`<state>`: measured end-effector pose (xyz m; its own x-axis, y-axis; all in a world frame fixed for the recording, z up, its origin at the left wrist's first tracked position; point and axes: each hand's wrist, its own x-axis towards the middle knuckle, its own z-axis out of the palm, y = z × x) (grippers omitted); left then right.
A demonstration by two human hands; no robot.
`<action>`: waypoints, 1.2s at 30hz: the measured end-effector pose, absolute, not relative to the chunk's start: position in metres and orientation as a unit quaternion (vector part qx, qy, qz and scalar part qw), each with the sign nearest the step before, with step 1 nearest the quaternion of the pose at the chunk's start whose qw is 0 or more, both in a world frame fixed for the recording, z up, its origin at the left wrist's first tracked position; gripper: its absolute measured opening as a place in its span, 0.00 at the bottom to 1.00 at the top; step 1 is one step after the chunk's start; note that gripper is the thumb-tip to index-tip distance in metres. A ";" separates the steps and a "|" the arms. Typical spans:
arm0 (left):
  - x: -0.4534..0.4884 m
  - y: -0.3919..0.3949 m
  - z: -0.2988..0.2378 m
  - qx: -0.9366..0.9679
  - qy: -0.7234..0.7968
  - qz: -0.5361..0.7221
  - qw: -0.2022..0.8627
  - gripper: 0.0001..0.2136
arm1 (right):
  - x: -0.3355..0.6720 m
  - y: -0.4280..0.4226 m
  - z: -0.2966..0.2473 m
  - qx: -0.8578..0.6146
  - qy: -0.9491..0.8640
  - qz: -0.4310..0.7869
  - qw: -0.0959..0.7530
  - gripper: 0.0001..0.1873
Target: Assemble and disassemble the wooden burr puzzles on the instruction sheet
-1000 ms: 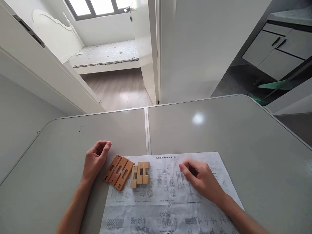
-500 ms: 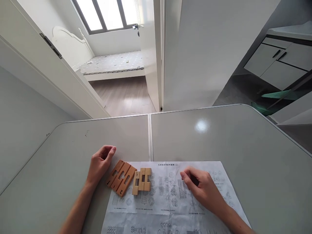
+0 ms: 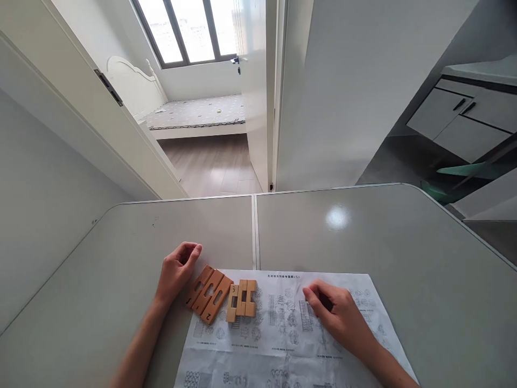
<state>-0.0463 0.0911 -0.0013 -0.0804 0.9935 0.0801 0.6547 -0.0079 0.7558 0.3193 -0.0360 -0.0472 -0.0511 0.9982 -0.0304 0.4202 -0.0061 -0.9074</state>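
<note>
Three reddish-brown wooden puzzle pieces (image 3: pixel 209 293) lie side by side at a slant, with oval slots and numerals on them. They overlap the upper left part of a printed instruction sheet (image 3: pixel 283 339). Just right of them are three paler notched wooden pieces (image 3: pixel 242 299), one marked 3. My left hand (image 3: pixel 180 268) rests on the table beside the brown pieces, fingers curled in and nothing visible in them. On the right half of the sheet lies my right hand (image 3: pixel 333 307), its fingers curled into a loose fist with no object showing. Neither hand touches the pieces.
The grey table (image 3: pixel 388 237) has a pale seam (image 3: pixel 255 231) across its middle. Beyond its far edge stand a wall and an open door (image 3: pixel 256 97), with a bed (image 3: pixel 202 113) behind. A cabinet (image 3: pixel 456 118) is at the far right.
The camera view has shifted slightly, so everything appears a little lower and mostly further right. Hands and wooden pieces keep their places on the table.
</note>
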 end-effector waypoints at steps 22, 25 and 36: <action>-0.049 0.089 -0.002 0.633 0.650 0.339 0.248 0.21 | 0.317 -0.036 -0.045 -0.577 -0.624 0.383 0.361 0.27; -0.049 0.089 -0.003 0.633 0.649 0.341 0.247 0.20 | 0.317 -0.037 -0.046 -0.579 -0.625 0.382 0.357 0.27; -0.052 0.090 -0.009 0.639 0.642 0.345 0.246 0.20 | 0.318 -0.038 -0.055 -0.578 -0.624 0.383 0.360 0.25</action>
